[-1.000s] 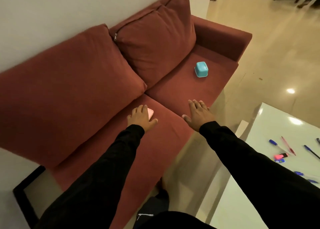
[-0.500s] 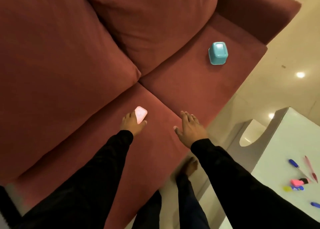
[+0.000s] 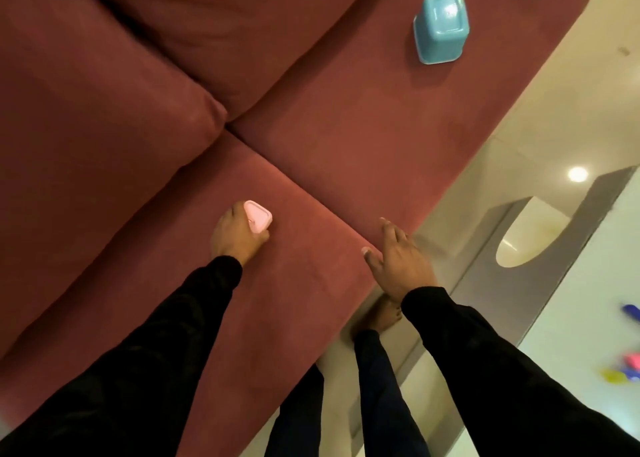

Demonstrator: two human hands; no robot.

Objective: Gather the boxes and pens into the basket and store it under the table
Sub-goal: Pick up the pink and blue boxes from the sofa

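Observation:
My left hand (image 3: 235, 236) grips a small pink box (image 3: 259, 216) just above the red sofa seat (image 3: 311, 266). My right hand (image 3: 398, 259) hovers flat with straight fingers over the seat's front edge and holds nothing. A teal box (image 3: 441, 27) lies on the far seat cushion, well beyond both hands. At the right edge, blurred pens (image 3: 627, 363) lie on the white table (image 3: 571, 335). No basket is in view.
Large red back cushions (image 3: 104, 93) fill the left and top. Glossy floor (image 3: 519, 127) runs between the sofa and the table. My legs and a bare foot (image 3: 381, 318) stand in that gap.
The camera has tilted down and closer to the sofa. My left hand has closed round the pink box and lifted it slightly. The right hand has stayed flat near the seat edge.

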